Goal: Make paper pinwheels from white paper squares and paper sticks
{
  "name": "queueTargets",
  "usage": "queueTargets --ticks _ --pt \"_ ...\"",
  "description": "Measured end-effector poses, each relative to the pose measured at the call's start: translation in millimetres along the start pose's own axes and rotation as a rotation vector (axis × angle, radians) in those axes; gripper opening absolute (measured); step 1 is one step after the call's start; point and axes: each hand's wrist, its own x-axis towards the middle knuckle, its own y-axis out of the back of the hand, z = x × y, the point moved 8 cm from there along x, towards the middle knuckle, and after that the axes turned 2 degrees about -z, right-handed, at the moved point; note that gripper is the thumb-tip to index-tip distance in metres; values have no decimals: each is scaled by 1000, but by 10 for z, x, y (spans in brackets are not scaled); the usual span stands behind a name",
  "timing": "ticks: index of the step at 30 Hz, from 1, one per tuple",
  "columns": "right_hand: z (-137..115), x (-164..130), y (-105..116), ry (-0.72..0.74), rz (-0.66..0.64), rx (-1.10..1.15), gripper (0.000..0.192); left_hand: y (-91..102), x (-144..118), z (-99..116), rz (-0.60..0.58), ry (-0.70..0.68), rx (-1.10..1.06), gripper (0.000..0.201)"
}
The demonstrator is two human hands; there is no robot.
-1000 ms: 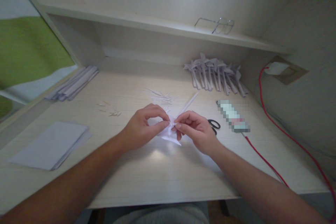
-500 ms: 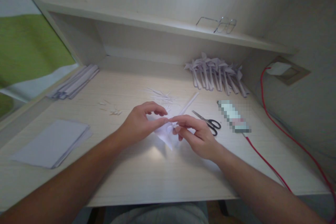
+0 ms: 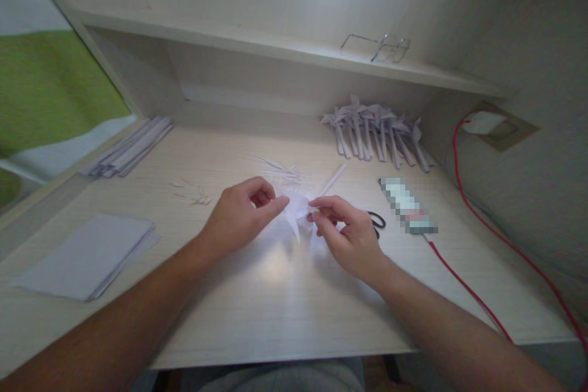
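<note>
In the head view, we see the left hand (image 3: 245, 208) and the right hand (image 3: 348, 231) facing each other over the middle of the bench (image 3: 271, 306), their forearms slanting in from the two lower corners. The right grip is clamped on the paper pinwheel (image 3: 297, 204), thumb and forefinger pinching near its centre. The left thumb reaches the pinwheel's left side, other fingers curled above; we cannot tell whether that grip is closed on the paper.

Bench surface stretches between the hands and the near edge. To the right, beside the right hand, we find scissors (image 3: 378, 220), partly hidden, then a phone (image 3: 407, 205); paper slivers (image 3: 282, 169) lie just beyond the fingers, and a stack of sheets (image 3: 92, 251) sits well to the left.

One pinwheel blade points down toward the near edge. A paper stick (image 3: 334, 177) lies beyond it, long axis running away and to the right; we cannot tell whether they are joined.
</note>
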Motion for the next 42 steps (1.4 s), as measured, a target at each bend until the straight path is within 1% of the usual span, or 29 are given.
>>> queueTargets --ticks 2,4,5,8,11,13,16,21,29,36,42 --pt "-12 -4 3 -2 3 -22 14 -51 -19 33 -42 -12 -10 16" --pt "-13 -2 1 -11 0 -26 13 -58 -38 75 -35 -28 -30 7" --pt "-9 1 3 -18 1 -24 12 -55 -47 96 -27 -38 -36 6" --pt "17 14 0 -35 4 4 11 -60 -64 155 -33 -91 -40 9" --pt "38 19 -30 -37 -19 51 12 -94 -77 205 -76 -171 -37 11" --pt "21 15 -54 -15 -40 66 12 -133 -88 228 -119 -218 -34 13" --pt "-29 5 -71 24 -57 48 11 -177 -101 230 -160 -251 -26 15" --pt "-75 -10 -91 61 -83 51 11 -202 -114 199 -173 -251 -40 15" --pt "-92 -30 -80 105 -73 64 10 -217 -118 181 -173 -252 -26 15" --pt "-106 -24 -76 117 -73 53 11 -233 -125 159 -206 -217 -27 17" --pt "-117 -23 -68 123 -61 76 11 -236 -128 126 -202 -191 -15 20"
